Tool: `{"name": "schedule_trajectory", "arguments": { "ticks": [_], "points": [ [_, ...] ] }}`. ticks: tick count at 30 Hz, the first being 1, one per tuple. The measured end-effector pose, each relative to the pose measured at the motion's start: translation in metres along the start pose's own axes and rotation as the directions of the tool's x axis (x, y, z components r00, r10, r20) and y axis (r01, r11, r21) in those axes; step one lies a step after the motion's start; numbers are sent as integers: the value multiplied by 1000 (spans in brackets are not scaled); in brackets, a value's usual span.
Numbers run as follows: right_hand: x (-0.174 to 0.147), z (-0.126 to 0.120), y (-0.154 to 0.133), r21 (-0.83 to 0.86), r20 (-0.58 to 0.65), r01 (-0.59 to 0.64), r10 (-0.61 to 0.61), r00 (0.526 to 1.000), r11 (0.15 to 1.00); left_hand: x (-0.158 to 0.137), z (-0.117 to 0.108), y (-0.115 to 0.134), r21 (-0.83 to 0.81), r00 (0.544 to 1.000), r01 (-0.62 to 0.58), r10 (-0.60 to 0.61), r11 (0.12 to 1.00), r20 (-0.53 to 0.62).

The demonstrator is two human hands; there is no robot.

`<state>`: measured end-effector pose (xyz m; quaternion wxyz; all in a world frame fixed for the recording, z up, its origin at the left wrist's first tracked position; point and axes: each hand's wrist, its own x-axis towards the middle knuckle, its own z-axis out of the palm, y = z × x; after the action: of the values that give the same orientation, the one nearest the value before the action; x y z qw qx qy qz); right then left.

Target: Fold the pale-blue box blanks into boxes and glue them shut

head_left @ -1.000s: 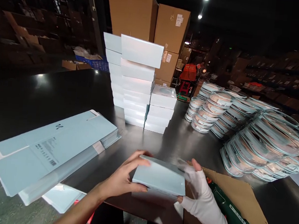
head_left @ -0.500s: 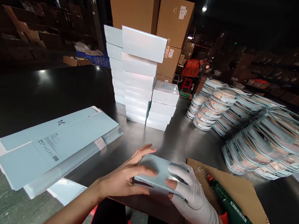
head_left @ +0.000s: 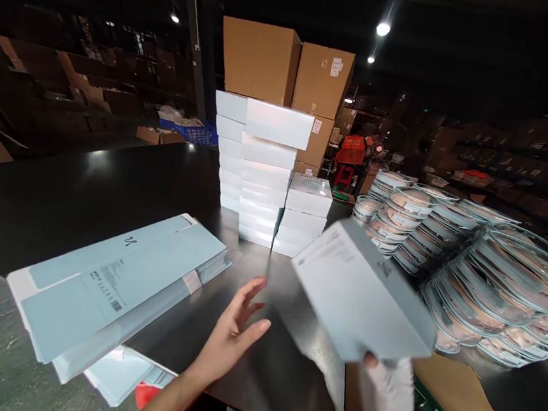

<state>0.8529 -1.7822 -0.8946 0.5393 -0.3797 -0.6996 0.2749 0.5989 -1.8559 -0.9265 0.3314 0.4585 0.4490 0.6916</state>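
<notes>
Overhead lamps (head_left: 383,29) glowed in far gloom; glare spotted the dark surface (head_left: 112,185) at left, while motion blurred the gloved right hand (head_left: 388,394) and pale carton (head_left: 352,295).

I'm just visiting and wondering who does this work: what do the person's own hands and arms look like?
The left hand is bare, with no glove, and no sleeve shows on its forearm. The right hand wears a white glove, blurred here, that leaves at least one fingertip uncovered.
</notes>
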Motion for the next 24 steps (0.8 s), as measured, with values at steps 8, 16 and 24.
{"name": "schedule_trajectory", "arguments": {
  "ticks": [8,16,24],
  "points": [
    [258,70,-81,-670,171,376,-360,917,640,-7,-74,13,501,973,-101,191,860,-131],
    [297,134,-77,-685,422,486,-249,872,543,-6,-123,40,741,956,-213,292,636,25],
    [160,66,-116,-403,408,591,-442,799,699,96,-236,60,923,920,384,73,33,-386]
  ]
}}
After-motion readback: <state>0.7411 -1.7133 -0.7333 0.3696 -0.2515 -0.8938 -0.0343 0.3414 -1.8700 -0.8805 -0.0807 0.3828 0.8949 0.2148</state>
